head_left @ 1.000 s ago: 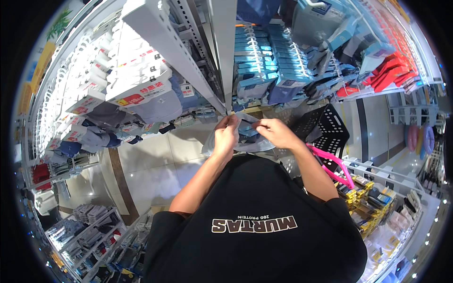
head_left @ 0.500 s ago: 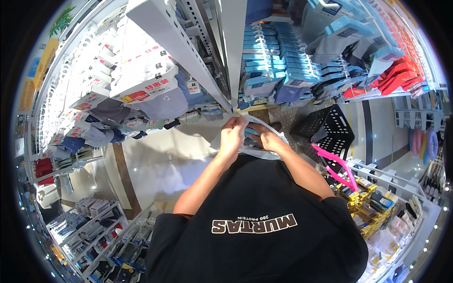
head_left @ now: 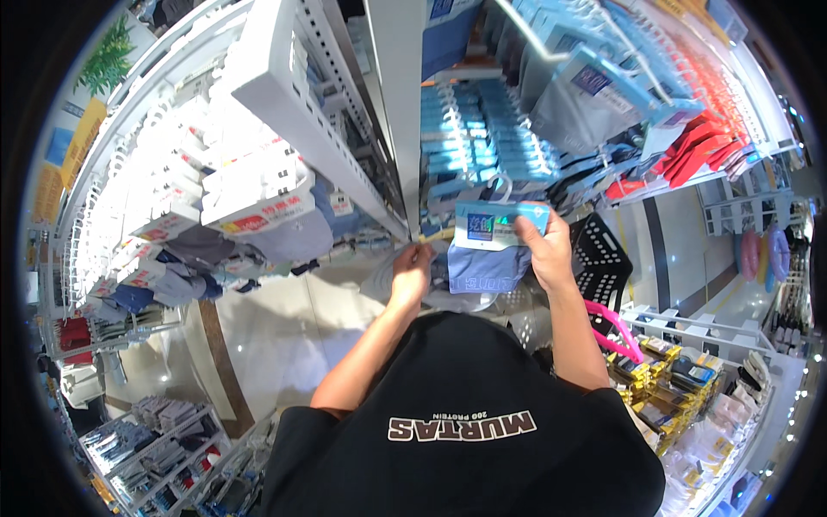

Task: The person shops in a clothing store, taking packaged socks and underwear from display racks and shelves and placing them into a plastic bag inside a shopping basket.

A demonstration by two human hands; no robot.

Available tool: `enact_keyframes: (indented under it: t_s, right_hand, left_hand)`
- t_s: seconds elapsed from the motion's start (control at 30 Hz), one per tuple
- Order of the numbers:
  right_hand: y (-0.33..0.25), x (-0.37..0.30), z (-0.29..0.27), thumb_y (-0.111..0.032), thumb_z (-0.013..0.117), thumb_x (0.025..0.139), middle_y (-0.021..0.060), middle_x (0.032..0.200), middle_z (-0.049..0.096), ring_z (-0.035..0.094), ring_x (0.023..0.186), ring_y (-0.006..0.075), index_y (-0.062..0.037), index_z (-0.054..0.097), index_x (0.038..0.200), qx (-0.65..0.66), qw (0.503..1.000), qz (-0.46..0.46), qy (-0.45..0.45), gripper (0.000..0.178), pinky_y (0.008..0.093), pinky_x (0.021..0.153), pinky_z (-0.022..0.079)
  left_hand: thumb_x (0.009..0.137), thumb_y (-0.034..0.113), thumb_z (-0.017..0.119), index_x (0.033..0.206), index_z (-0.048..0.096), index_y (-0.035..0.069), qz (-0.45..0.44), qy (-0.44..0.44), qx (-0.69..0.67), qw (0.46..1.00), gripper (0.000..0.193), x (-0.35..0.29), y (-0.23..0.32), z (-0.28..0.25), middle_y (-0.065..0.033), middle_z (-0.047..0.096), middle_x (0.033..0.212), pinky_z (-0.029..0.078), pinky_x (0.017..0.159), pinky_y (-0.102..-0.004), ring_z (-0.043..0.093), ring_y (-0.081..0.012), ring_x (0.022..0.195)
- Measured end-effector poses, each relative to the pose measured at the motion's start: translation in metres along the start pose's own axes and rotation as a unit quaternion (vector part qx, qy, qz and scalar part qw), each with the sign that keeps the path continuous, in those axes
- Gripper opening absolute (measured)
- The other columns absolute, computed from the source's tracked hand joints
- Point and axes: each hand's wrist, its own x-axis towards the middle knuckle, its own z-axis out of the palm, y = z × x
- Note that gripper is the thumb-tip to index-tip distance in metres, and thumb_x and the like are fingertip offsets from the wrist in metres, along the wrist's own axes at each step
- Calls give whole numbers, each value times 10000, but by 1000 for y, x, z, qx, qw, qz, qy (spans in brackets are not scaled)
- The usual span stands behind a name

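Observation:
In my right hand [head_left: 550, 250] is a blue pair of underpants [head_left: 489, 270] on a light blue card with a small hanging hook at its top. My thumb lies on the card's right end, and the fingers go behind it. My left hand [head_left: 411, 274] is closed on the rim of a translucent plastic bag [head_left: 470, 302], to the left of the underpants. The underpants are in front of the bag and hide much of it, so its contents cannot be made out.
Light blue carded garments [head_left: 482, 121] hang on hooks ahead, white-carded ones [head_left: 258, 194] at the left. A white post [head_left: 394, 112] stands between them. To the right is a black perforated basket [head_left: 603, 263] with a pink handle [head_left: 613, 332], beside a low rack of yellow packs [head_left: 659, 388].
My right hand has come out of the bag and moved right and up, with the carded underpants now in it. My left hand has shifted slightly down and left, still on the bag.

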Motion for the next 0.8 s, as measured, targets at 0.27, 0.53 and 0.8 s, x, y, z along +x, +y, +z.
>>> enact_keyframes:
  t_s: [0.27, 0.53, 0.8]
  right_hand:
    - [-92, 87, 35, -229, 679, 897, 55, 1038, 641, 609, 923, 135, -17, 578, 1120, 111, 982, -150, 1, 324, 291, 851, 468]
    - [-108, 187, 78, -291, 725, 855, 64, 1076, 612, 541, 1003, 139, -17, 575, 1159, 37, 983, -179, -6, 436, 268, 882, 403]
    - [-102, 197, 87, -326, 740, 838, 44, 1056, 611, 517, 990, 138, -47, 593, 1162, 36, 988, -130, 69, 451, 296, 883, 387]
  left_hand:
    - [946, 286, 556, 853, 607, 36, -1, 14, 45, 999, 272, -11, 10, 5, 45, 446, 625, 260, 460, -251, 357, -52, 525]
    - [948, 269, 564, 862, 613, 32, -57, -37, -20, 997, 257, -34, 14, 8, 62, 399, 538, 229, 418, -249, 320, -34, 451]
    - [945, 237, 569, 864, 619, 22, -25, -22, 12, 999, 234, -37, 11, 11, 72, 428, 586, 234, 456, -242, 315, -28, 504]
